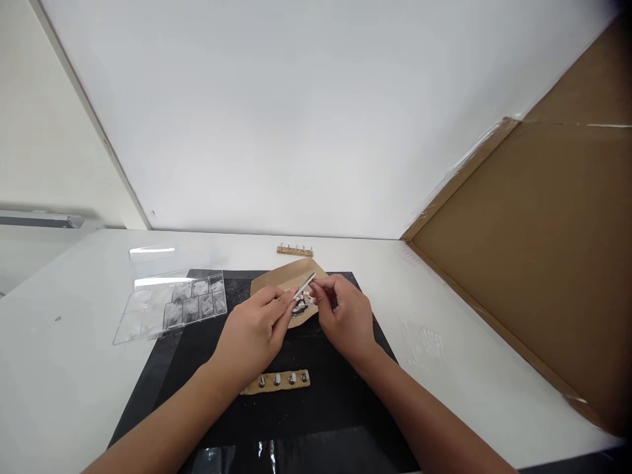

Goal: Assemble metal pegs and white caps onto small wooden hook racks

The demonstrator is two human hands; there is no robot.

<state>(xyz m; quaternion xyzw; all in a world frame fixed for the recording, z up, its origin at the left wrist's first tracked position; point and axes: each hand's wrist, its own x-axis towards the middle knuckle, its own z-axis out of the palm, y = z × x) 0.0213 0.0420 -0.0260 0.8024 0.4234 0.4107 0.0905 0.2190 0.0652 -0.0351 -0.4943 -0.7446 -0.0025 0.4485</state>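
Observation:
A thin pale stick like a nail file (305, 285) slants up to the right, pinched at its lower end by my left hand (259, 329). My right hand (345, 316) is closed close to the stick's upper end; what lies between its fingertips is too small to make out. Beneath both hands is an open brown paper piece (281, 275) with small white bits (303, 303) on it. Nearer to me, a tan strip (284, 382) with several round metal studs, some with white pieces on top, lies on the black mat (316, 408), partly behind my left hand.
A clear compartment box (195, 309) with its lid open holds translucent pieces at the left, overlapping the mat. Another studded strip (295, 251) lies on the white table (64, 368) near the wall. A brown cardboard panel (538, 230) leans along the right side.

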